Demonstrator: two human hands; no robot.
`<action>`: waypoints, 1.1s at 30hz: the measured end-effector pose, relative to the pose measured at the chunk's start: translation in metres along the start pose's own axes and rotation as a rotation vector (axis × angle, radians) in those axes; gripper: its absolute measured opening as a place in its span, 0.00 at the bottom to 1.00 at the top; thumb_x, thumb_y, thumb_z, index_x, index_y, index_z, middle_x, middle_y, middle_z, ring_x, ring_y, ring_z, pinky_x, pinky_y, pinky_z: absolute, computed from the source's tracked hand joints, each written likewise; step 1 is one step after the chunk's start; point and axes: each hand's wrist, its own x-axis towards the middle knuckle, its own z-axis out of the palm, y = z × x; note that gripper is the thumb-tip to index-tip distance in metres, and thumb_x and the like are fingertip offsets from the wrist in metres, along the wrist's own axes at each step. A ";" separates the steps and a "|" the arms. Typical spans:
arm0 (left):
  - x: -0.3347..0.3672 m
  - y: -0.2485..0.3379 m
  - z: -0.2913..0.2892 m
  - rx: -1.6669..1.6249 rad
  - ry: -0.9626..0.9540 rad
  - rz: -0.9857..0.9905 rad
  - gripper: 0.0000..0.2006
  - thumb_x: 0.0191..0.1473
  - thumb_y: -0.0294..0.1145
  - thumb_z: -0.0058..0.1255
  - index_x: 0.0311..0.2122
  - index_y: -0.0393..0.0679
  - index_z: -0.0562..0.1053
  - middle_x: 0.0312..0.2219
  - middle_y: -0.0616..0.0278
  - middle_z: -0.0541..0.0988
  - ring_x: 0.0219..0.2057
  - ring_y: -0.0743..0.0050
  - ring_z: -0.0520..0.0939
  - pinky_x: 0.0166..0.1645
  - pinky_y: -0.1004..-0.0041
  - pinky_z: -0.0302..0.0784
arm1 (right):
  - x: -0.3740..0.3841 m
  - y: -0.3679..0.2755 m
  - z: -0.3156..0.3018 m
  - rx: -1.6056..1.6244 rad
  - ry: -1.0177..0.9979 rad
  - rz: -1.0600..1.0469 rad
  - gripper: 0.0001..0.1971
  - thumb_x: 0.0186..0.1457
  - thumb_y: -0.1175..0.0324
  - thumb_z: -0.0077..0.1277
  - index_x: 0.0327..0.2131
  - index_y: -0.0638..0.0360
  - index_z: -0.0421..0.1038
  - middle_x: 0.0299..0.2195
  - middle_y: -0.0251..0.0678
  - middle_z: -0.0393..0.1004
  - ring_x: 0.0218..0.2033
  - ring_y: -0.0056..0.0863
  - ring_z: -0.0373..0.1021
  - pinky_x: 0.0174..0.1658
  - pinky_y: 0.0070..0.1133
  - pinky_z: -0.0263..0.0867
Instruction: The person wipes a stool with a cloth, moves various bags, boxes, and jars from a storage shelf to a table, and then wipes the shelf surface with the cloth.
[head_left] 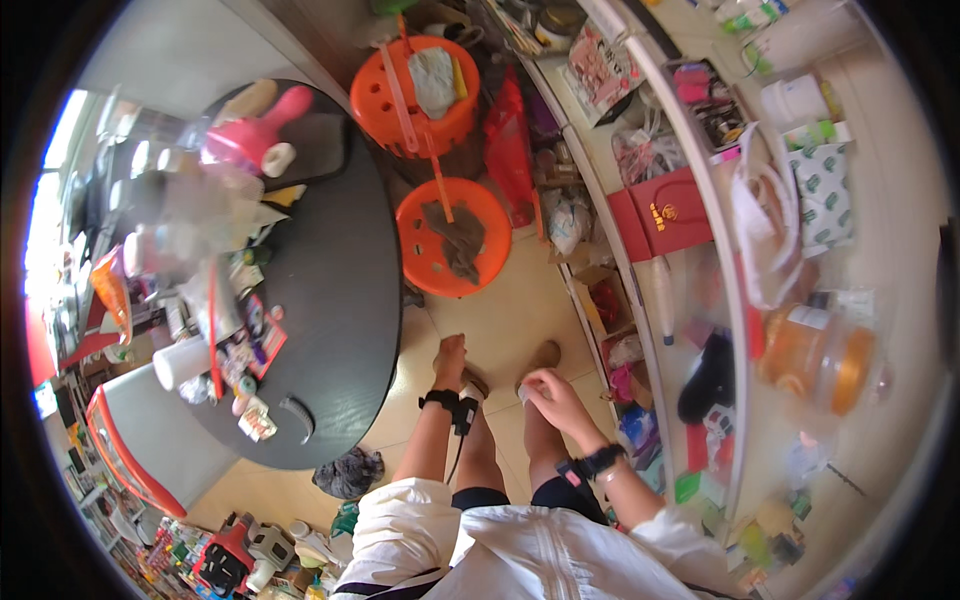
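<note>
My left hand [450,360] hangs down over the beige floor tiles, fingers pointing away from me and close together; I see nothing in it. A black wrist strap [440,399] sits on that forearm. My right hand [555,395] is lower and to the right, above my knee, with its fingers curled around a small white thing [523,392] at the fingertips. A black band [597,462] wraps the right wrist. My feet [545,355] show just beyond both hands.
A round black table [340,290] crowded with bottles, cups and packets stands on the left. Two orange stools [450,240] with grey rags stand ahead. A glass counter [730,290] with a red box [665,215] and an orange jar [815,355] runs along the right.
</note>
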 end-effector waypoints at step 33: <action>-0.062 -0.171 0.041 -0.160 -0.106 -0.287 0.33 0.67 0.51 0.30 0.68 0.58 0.32 0.56 0.52 0.68 0.49 0.63 0.78 0.32 0.72 0.74 | 0.123 0.132 0.056 -0.734 0.139 -0.243 0.24 0.57 0.69 0.48 0.59 0.50 0.61 0.44 0.40 0.67 0.45 0.44 0.63 0.49 0.37 0.63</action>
